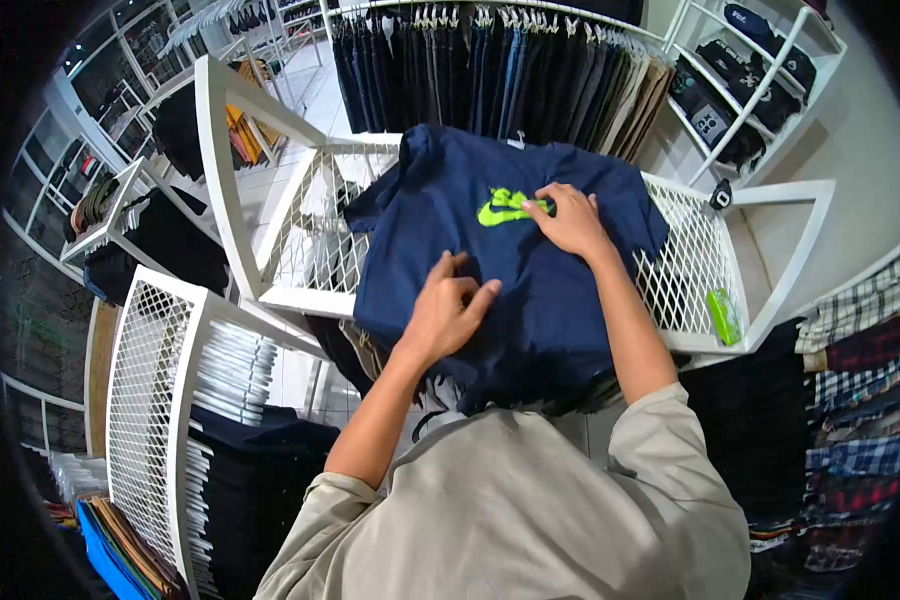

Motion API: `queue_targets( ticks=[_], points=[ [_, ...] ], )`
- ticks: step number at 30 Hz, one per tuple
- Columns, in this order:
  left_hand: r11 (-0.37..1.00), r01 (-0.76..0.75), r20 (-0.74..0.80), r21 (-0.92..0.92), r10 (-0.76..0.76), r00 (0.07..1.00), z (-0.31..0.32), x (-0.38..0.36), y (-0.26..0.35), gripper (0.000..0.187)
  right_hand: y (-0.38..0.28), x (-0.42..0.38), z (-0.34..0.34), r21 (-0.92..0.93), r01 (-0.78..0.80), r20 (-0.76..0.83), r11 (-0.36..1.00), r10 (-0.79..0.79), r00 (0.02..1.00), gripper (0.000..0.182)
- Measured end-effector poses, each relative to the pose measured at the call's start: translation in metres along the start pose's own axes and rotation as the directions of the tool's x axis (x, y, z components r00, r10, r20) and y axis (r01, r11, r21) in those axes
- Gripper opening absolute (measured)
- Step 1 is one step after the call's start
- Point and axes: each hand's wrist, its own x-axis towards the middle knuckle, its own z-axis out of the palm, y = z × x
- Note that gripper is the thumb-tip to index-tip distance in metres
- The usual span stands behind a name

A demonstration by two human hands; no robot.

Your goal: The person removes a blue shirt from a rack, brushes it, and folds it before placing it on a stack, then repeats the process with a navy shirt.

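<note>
A navy blue T-shirt (530, 290) with a bright green printed logo (505, 207) lies spread over a white mesh-topped rack (690, 262), its lower part hanging over the near edge. My right hand (573, 220) rests on the chest of the shirt, thumb and fingertips at the right end of the logo, fingers apart. Lower and to the left, my left hand (450, 310) is over the shirt front with its fingers loosely bent and spread, holding nothing.
At the mesh's right end lies a bright green packet (723, 317). Trousers (500, 70) hang behind the rack. Folded dark garments (745, 75) fill shelves at the back right. Plaid shirts (865, 400) hang at the right, and another mesh rack (150, 370) stands at the left.
</note>
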Motion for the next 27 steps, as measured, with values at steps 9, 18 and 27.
queue_targets(
  ticks=[9, 18, 27],
  points=[
    [0.994, -0.056, -0.413, -0.089, 0.015, 0.911, 0.025, -0.135, 0.001, 0.026, -0.093, -0.214, -0.029, 0.433, -0.007, -0.325, 0.901, 0.164, 0.932, 0.019],
    [0.994, 0.096, -0.029, -0.058, -0.098, 0.995, 0.055, -0.181, -0.014, 0.034, -0.107, -0.329, 0.019, 0.196, -0.050, 0.022, 0.979, 0.047, 0.999, 0.073],
    [0.914, 0.073, 0.010, -0.400, -0.076, 0.997, 0.003, -0.184, 0.022, 0.049, -0.120, -0.323, -0.037, 0.443, 0.008, -0.223, 0.897, 0.101, 0.970, 0.032]
  ],
)
